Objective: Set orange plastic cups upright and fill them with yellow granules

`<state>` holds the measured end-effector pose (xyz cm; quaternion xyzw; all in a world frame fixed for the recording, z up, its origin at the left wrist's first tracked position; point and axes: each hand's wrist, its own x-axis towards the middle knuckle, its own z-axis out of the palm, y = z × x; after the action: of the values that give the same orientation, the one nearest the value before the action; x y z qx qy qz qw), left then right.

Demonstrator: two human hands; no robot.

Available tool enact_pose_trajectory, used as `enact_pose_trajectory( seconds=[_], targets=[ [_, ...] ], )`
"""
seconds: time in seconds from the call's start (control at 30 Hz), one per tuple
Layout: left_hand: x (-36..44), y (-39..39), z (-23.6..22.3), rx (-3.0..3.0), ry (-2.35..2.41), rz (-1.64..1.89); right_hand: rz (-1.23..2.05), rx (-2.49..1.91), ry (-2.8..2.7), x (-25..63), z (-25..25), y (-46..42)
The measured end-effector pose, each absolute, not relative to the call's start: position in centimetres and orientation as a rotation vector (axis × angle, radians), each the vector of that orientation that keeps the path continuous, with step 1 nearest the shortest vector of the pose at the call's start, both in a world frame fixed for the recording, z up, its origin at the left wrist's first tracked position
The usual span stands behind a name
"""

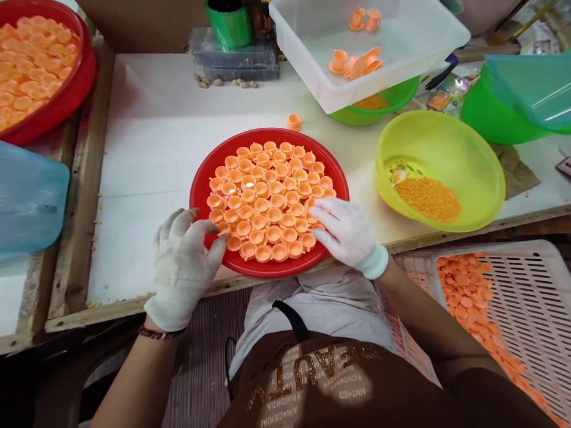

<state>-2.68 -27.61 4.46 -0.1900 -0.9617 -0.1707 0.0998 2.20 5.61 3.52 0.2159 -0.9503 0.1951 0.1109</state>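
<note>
A round red tray (270, 271) on the white table is filled with small orange toy cups (275, 215), most standing with their mouths up. At the tray's left rim, my gloved left hand (185, 261) has its thumb and index finger closed about a small cup (222, 228) at the edge of the group. My gloved right hand (345, 232) rests at the right side, its fingers stretched over the outermost cups. The cups under those fingertips are partly hidden. A single cup on a saucer (294, 122) stands on the table just behind the tray.
A white bin (307, 77) with a few cups stands behind, partly over a green bowl (357, 116). Right is a yellow bowl (486, 178) with orange bits. A red basin (84, 77) of orange pieces is far left. A crate (526, 285) sits below right.
</note>
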Motion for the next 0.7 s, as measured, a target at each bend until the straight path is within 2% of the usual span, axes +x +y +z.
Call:
enact_pose_trajectory(
  seconds=[0.17, 0.27, 0.47, 0.7],
  targets=[
    [-2.7, -26.5, 3.9, -0.653, -2.915, -0.373, 0.19, 0.521, -3.008, -0.2, 3.2, 5.6],
    [-3.1, -26.5, 4.1, -0.593, -2.979, -0.388, 0.08, 0.53, -3.084, -0.4, 3.2, 5.3],
    [-3.6, -27.4, 4.4, -0.442, -2.683, -0.835, 0.136, 0.525, -3.018, -2.1, 3.1, 4.6],
    [-1.5, -28.1, 2.8, -0.811, -2.642, -0.704, 0.195, 0.626, -3.035, -3.4, 1.7, 3.2]
  ],
)
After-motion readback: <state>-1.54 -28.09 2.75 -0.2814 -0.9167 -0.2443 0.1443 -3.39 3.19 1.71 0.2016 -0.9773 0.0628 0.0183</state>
